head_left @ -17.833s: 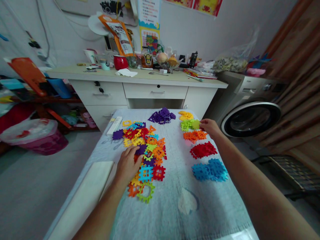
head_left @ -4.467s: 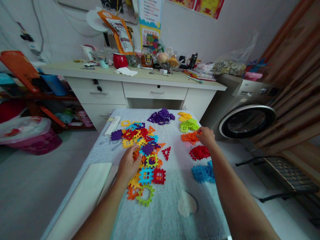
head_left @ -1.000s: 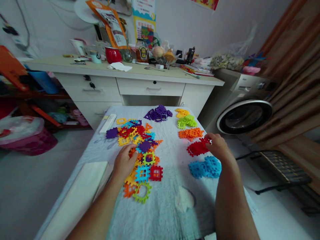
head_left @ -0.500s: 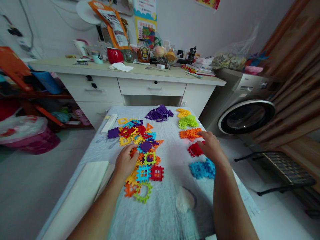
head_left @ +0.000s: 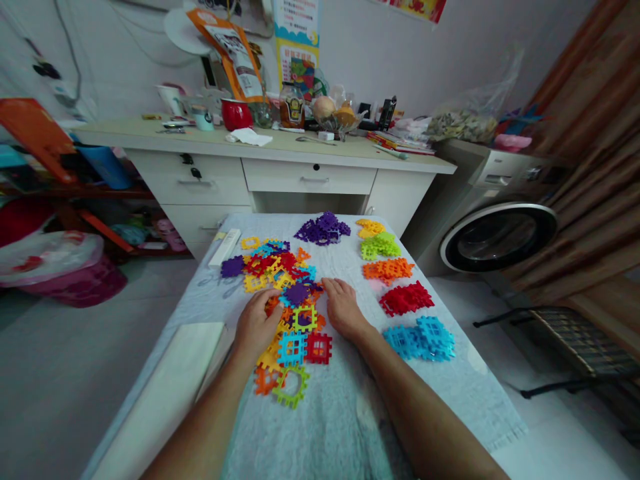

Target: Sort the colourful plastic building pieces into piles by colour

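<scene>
A mixed heap of coloured plastic interlocking tiles lies on a pale blue cloth-covered table. My left hand rests on the heap's left side, fingers bent over the tiles. My right hand lies flat at the heap's right edge, fingers stretched toward a purple tile. Sorted piles line the right side: yellow, green, orange, red, blue. A purple pile sits at the far middle.
A white desk with drawers, crowded with cups, jars and papers, stands behind the table. A washing machine is at the right. A white box lies at the table's far left; a folded white sheet lies near left.
My right hand has left the red pile and swung left to the edge of the mixed heap. My left hand has stayed on the heap.
</scene>
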Available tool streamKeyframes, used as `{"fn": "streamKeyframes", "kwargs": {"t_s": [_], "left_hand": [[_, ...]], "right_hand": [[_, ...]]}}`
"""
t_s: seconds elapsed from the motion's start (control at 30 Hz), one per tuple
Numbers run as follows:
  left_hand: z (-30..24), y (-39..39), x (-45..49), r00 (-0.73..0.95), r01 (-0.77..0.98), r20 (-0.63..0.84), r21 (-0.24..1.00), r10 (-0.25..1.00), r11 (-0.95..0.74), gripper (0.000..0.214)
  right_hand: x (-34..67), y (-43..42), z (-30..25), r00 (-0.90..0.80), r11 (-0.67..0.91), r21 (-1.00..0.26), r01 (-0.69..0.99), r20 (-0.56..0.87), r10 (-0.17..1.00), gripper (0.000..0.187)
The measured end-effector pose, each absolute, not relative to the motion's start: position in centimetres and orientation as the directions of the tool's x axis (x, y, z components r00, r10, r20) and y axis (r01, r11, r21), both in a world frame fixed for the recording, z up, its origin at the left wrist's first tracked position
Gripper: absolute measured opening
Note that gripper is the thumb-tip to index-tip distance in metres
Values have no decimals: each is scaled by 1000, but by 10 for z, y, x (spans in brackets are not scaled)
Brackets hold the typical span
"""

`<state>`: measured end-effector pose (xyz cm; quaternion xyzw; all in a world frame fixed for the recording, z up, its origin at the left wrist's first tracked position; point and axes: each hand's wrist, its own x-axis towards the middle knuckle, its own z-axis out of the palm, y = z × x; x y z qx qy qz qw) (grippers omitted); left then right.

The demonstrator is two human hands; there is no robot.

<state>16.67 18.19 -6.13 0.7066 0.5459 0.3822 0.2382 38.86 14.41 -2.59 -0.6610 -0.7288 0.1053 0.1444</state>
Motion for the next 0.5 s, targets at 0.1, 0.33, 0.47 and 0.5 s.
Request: {"fn": "streamKeyframes", "kwargs": {"t_s": [0.1,0.33,0.47,0.5], "left_hand": [[-61,182,167,110,581,285,759,952,-294,31],[-59,181,168,108,583,276,761,955,-286,30],[-60,182,167,106,587,279,757,954,-286,32],[-60,182,167,107,585,279,758,954,-287,32]], "right_hand": [[389,147,-26,-41,74,-338,938,105,994,53],[392,144,-27,46,-3,-354,935,114,992,45],[395,142,-30,94,-22,-402,916,160,983,40],[395,141,-31,105,-26,-414,910,169,980,38]]}}
